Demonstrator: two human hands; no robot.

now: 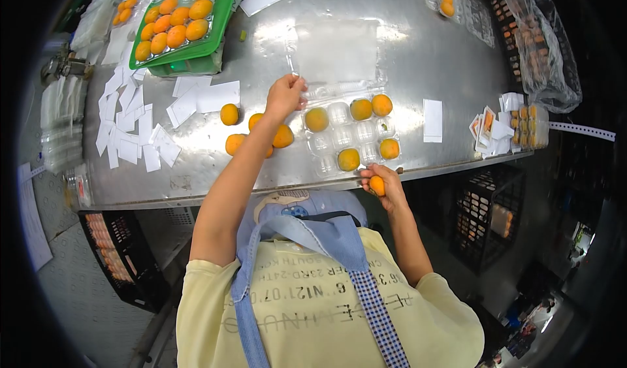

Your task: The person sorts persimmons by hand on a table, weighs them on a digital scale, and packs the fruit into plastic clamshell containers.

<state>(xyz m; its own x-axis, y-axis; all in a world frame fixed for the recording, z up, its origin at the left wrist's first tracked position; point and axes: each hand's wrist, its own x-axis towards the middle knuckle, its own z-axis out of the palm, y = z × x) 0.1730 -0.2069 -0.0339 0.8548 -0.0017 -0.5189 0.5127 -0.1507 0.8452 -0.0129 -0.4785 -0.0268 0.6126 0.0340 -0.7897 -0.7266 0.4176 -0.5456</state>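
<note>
A clear plastic clamshell [339, 133] lies unfolded on the metal table, its lid [336, 51] spread away from me. Several round apricots sit in its moulded cups, one [317, 120] at the left and another [349, 160] at the near edge; other cups hold none. My left hand [286, 97] is closed at the left side of the clamshell, fingers curled around its edge near the hinge. An apricot [377, 185] is gripped in my right hand [388, 188], just off the near right corner. Several loose apricots [282, 136] lie left of the clamshell, partly behind my left forearm.
A green scale [225, 9] carries a filled pack of apricots [176, 25] at upper left. White paper slips [127, 123] lie scattered below it. More packs [529, 126], cards and a black crate [486, 218] stand at right. Stacked clear trays [62, 123] line the left edge.
</note>
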